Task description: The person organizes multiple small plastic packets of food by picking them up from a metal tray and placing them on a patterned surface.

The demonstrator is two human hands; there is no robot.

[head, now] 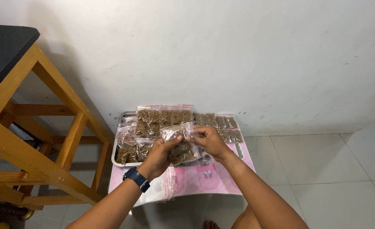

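Pinching the top edge of a small clear bag [181, 146] of brown pieces, the left hand [160, 157] and right hand [208, 140] hold it together above a metal tray [116, 144] of filled bags [162, 116]. The tray sits on a pink mat [213, 178] beside a wooden stool [39, 127].

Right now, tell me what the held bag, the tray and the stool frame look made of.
Small bag: clear, glossy thin plastic; brown contents show through. Tray: likely stainless steel, grey with a dull shine. Stool frame: wood, yellowish, smooth-finished, grain faintly visible.
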